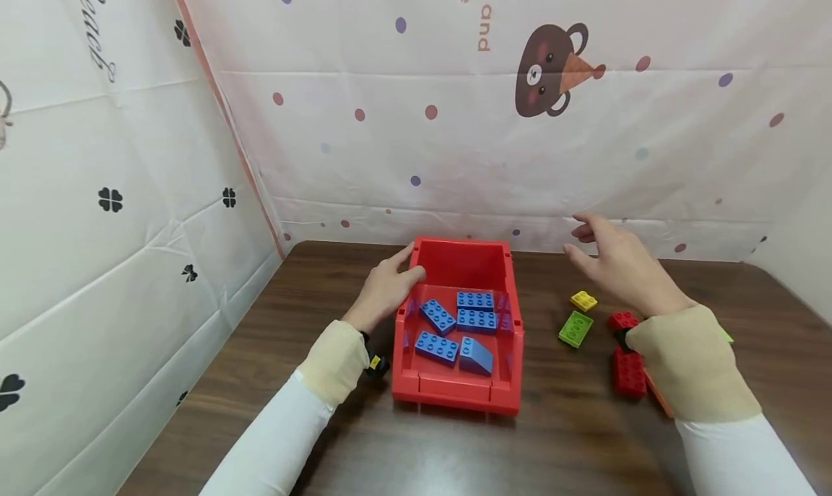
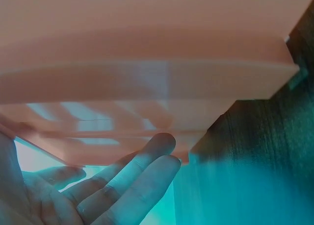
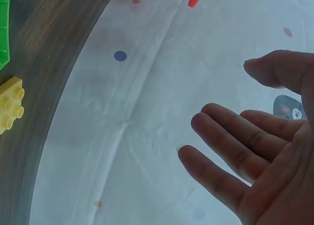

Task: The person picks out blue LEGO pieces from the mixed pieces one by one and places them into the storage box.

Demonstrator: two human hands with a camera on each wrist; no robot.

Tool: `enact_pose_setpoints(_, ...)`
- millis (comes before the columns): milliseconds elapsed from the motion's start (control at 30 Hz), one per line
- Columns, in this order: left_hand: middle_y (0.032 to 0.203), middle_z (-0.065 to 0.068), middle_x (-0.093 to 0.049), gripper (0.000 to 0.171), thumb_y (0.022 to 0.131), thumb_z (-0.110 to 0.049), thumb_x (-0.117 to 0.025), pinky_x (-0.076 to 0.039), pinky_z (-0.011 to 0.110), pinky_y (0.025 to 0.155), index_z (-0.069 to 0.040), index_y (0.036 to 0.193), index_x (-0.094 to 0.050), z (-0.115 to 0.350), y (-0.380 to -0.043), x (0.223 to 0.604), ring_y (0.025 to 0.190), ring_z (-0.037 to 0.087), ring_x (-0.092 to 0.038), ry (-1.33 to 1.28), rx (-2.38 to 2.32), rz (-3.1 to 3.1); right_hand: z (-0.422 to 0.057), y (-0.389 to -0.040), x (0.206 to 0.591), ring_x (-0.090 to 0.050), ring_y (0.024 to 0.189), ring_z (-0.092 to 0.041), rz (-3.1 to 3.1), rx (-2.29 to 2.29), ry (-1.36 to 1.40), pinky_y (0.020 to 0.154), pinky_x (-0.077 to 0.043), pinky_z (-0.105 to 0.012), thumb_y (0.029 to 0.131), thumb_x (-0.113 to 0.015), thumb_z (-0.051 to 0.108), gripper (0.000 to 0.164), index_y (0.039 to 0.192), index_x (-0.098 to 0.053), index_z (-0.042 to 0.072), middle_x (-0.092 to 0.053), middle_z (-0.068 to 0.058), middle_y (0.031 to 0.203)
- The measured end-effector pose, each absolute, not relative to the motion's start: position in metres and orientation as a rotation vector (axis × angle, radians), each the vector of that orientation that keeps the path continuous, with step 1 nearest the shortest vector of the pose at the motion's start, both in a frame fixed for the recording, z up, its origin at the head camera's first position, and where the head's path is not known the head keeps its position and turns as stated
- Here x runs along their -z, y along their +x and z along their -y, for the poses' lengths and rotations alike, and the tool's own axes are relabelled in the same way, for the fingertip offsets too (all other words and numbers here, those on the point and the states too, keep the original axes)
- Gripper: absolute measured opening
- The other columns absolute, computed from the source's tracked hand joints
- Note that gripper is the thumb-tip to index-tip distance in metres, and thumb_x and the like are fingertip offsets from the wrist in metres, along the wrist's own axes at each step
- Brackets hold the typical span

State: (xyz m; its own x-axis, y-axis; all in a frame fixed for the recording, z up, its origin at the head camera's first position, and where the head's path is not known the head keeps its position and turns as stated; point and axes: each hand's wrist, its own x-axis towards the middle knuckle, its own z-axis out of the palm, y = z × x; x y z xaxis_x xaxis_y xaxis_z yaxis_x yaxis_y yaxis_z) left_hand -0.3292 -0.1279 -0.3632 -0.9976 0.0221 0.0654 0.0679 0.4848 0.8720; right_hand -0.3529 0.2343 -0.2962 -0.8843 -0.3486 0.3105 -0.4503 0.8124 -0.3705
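Note:
A red plastic bin [image 1: 448, 388] stands on the brown table with several blue toy bricks [image 1: 437, 347] inside, one of them a sloped blue brick [image 1: 476, 356]. At its left wall, my left hand [image 1: 385, 285] holds the rim, the thumb over the edge and the fingers outside. Close up in the left wrist view, the fingers [image 2: 132, 186] lie along the bin's wall [image 2: 122, 83]. My right hand [image 1: 614, 261] is raised in the air right of the bin, fingers loosely spread with nothing in them. Below it lie a yellow brick [image 1: 583, 300] and a green brick [image 1: 575, 329].
Red bricks [image 1: 629, 373] lie on the table [image 1: 559, 438] under the right forearm, beside a partly hidden orange piece [image 1: 659, 395]. A light green piece [image 1: 726, 335] peeks out past the sleeve. Patterned white sheets [image 1: 390, 149] hang behind and to the left.

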Motion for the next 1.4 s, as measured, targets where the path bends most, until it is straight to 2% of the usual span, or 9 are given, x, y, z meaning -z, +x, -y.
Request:
enact_pose_setpoints(367,0.124,0.014,-0.071,0.072,0.102,-0.034,-0.060,-0.065,0.045,0.082,-0.026,0.168,-0.035,0.134,-0.329,0.366,0.099,0.034,-0.076,-0.081,1.620,2.657,-0.234,-0.351,0.293,-0.055,0.126,-0.055,2.748,-0.651,0.604,0.103,-0.043,-0.073,0.105,-0.065,0.024,0.065,0.155,-0.039,-0.008,-0.059,-0.035,0.137)
enact_pose_setpoints(600,0.124,0.017,-0.071,0.073,0.101,-0.034,-0.061,-0.065,0.044,0.080,-0.029,0.168,-0.034,0.137,-0.331,0.369,0.093,0.033,-0.077,-0.061,1.656,2.644,-0.232,-0.351,0.294,-0.056,0.125,-0.053,2.728,-0.649,0.589,0.103,-0.043,-0.072,0.105,-0.066,0.023,0.065,0.155,-0.039,-0.009,-0.060,-0.034,0.135)
enact_pose_setpoints(933,0.125,0.015,-0.071,0.073,0.101,-0.035,-0.061,-0.065,0.043,0.080,-0.027,0.168,-0.034,0.133,-0.333,0.368,0.093,0.031,-0.076,-0.103,1.650,2.653,-0.235,-0.352,0.297,-0.053,0.128,-0.055,2.746,-0.617,0.612,0.106,-0.039,-0.073,0.104,-0.067,0.022,0.066,0.154,-0.040,-0.012,-0.056,-0.038,0.139)
enact_pose_setpoints(1067,0.134,0.016,-0.067,0.075,0.103,-0.046,-0.057,-0.065,0.044,0.082,-0.025,0.170,-0.031,0.143,-0.332,0.360,0.097,0.032,-0.075,-0.132,1.557,2.746,-0.228,-0.356,0.297,-0.051,0.134,-0.053,2.792,-0.608,0.632,0.109,-0.038,-0.072,0.105,-0.067,0.026,0.072,0.158,-0.035,-0.010,-0.050,-0.036,0.147)
enact_pose_setpoints(1167,0.150,0.015,-0.057,0.078,0.104,-0.061,-0.048,-0.059,0.054,0.095,-0.023,0.170,-0.030,0.155,-0.334,0.345,0.116,0.036,-0.069,-0.128,1.381,2.828,-0.218,-0.365,0.292,-0.044,0.141,-0.053,2.818,-0.594,0.656,0.114,-0.034,-0.072,0.106,-0.065,0.034,0.078,0.162,-0.028,-0.006,-0.043,-0.034,0.156)
enact_pose_setpoints(1233,0.160,0.015,-0.048,0.082,0.103,-0.067,-0.043,-0.051,0.062,0.106,-0.020,0.170,-0.029,0.161,-0.339,0.331,0.133,0.039,-0.058,-0.133,1.217,2.858,-0.212,-0.375,0.286,-0.038,0.145,-0.053,2.839,-0.554,0.664,0.116,-0.031,-0.071,0.106,-0.064,0.039,0.083,0.164,-0.024,-0.005,-0.037,-0.034,0.159)
enact_pose_setpoints(1333,0.168,0.012,-0.038,0.083,0.103,-0.065,-0.045,-0.039,0.067,0.114,-0.019,0.170,-0.029,0.162,-0.349,0.309,0.149,0.040,-0.040,-0.179,1.018,2.878,-0.205,-0.394,0.278,-0.031,0.149,-0.053,2.895,-0.459,0.659,0.119,-0.027,-0.070,0.106,-0.061,0.043,0.085,0.164,-0.023,-0.005,-0.031,-0.034,0.163)
enact_pose_setpoints(1400,0.170,0.011,-0.034,0.082,0.103,-0.062,-0.048,-0.038,0.066,0.116,-0.019,0.171,-0.026,0.157,-0.358,0.297,0.152,0.038,-0.037,-0.253,0.905,2.897,-0.202,-0.406,0.275,-0.030,0.150,-0.054,2.932,-0.396,0.653,0.119,-0.027,-0.070,0.106,-0.059,0.046,0.086,0.165,-0.021,-0.004,-0.029,-0.035,0.163)
